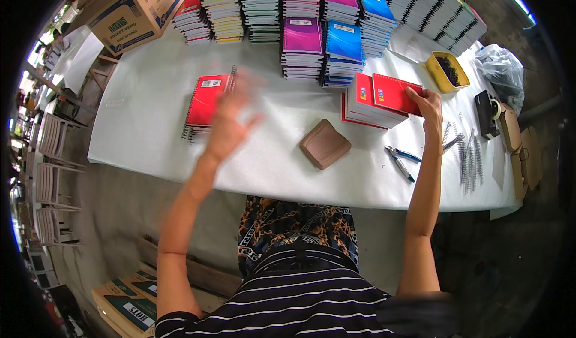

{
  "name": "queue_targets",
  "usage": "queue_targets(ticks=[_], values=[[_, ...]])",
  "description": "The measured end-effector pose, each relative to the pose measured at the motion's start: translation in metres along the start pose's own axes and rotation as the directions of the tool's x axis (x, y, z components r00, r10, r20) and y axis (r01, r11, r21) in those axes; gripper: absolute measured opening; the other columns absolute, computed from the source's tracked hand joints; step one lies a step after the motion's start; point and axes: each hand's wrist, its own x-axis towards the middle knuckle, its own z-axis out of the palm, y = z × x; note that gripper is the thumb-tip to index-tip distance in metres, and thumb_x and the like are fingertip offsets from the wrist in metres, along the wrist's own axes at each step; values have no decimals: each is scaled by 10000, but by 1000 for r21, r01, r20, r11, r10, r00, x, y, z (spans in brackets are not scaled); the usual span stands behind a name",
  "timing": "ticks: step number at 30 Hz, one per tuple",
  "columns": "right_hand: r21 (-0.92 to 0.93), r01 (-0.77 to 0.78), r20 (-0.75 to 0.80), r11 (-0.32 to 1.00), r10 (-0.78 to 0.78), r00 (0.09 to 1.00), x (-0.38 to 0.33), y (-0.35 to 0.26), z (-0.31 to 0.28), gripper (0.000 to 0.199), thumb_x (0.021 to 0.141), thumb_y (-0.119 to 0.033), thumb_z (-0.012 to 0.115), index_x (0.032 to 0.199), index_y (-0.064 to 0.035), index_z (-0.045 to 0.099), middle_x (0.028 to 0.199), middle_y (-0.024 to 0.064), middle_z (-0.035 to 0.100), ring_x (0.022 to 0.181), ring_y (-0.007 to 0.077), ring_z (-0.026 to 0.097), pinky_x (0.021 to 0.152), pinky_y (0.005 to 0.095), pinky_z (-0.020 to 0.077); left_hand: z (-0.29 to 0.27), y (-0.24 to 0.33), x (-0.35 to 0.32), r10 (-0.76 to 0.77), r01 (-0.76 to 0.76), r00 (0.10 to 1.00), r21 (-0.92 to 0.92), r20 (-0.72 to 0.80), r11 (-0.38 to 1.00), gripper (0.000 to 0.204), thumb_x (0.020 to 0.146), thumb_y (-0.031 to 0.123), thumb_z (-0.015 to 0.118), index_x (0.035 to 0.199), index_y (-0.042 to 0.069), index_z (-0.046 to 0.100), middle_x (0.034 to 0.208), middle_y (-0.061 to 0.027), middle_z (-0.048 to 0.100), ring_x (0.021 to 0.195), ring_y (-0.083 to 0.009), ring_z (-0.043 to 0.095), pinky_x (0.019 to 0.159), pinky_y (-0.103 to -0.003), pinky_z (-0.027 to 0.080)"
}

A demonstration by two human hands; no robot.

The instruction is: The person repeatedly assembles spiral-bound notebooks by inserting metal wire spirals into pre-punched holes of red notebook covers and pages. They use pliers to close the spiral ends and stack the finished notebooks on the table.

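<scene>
My left hand (231, 119) is smeared by motion over the right side of a small stack of red spiral notebooks (203, 104); whether it touches them I cannot tell. With thumb and fingers closed on its right edge, my right hand (428, 105) grips a red notebook (393, 93) that lies over a block of red-covered notebooks (365, 105). Between my hands, nearer to me, is a brown squarish pad (325, 144) with a shallow hollow. Blue-handled pliers (401, 161) lie just left of my right forearm.
Tall stacks of notebooks (302, 35) line the table's far side. A cardboard carton (135, 17) stands far left. To the right are a yellow tub of black pieces (447, 72), loose wire coils (471, 161), a tape dispenser (487, 114) and a clear plastic bag (501, 74).
</scene>
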Motion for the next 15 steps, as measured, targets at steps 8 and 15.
queue_targets(ticks=[8, 15], values=[[500, 67, 177, 864, -178, 968, -98, -63, -6, 186, 809, -20, 776, 881, -28, 604, 773, 54, 676, 666, 95, 604, 623, 238, 489, 94, 48, -23, 290, -405, 899, 374, 328, 834, 649, 840, 451, 701, 1442, 430, 459, 1618, 48, 271, 1519, -357, 89, 1166, -628, 167], [753, -17, 247, 657, -259, 934, -196, -47, 60, 223, 816, 69, 723, 971, -19, 588, 945, 79, 695, 847, 137, 655, 782, 279, 551, 29, 59, -23, -78, 142, 990, -793, 118, 593, 1007, 860, 445, 705, 1597, 204, 63, 1638, -139, 180, 1511, -380, 112, 1207, -470, 120]])
